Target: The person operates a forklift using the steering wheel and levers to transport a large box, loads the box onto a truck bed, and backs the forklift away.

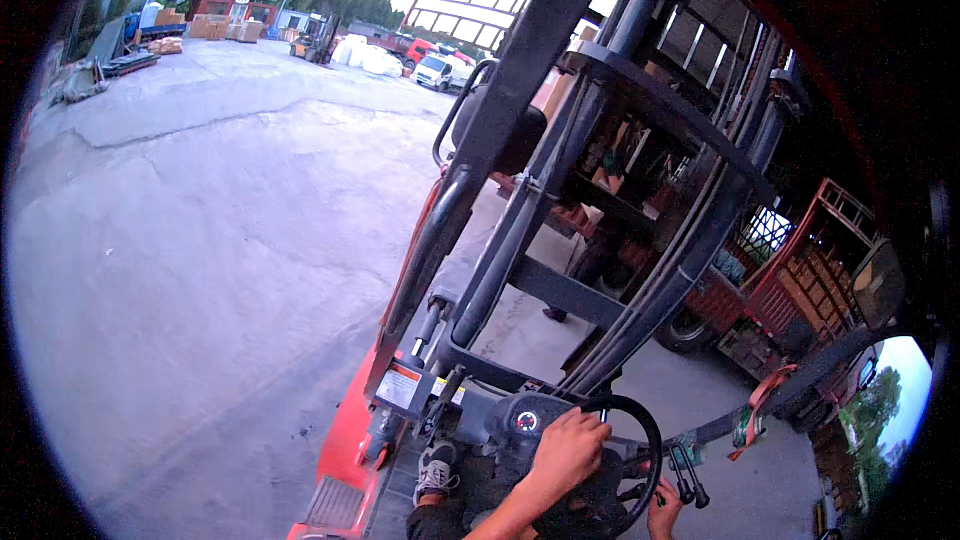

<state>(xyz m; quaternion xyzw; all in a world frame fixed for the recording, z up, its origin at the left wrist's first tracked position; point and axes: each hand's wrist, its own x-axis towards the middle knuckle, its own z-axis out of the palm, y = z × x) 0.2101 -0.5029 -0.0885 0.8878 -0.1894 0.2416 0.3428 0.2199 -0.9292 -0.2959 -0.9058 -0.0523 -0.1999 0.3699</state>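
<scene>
Left hand (568,452) wraps fingers over top of steering wheel (640,420). Right hand (662,517) sits lower right, near levers (688,475) (its grip hidden, cannot tell).

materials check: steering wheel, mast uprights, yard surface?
Round black steering wheel: looks like matte moulded plastic or rubber; dull, no glare; the left hand grips it. Tall dark mast uprights: probably painted steel; straight heavy beams with a faint sheen. Grey yard ground: looks like poured concrete; pale, with cracks and patch seams. The right hand sits by black control levers; their material is unclear.
</scene>
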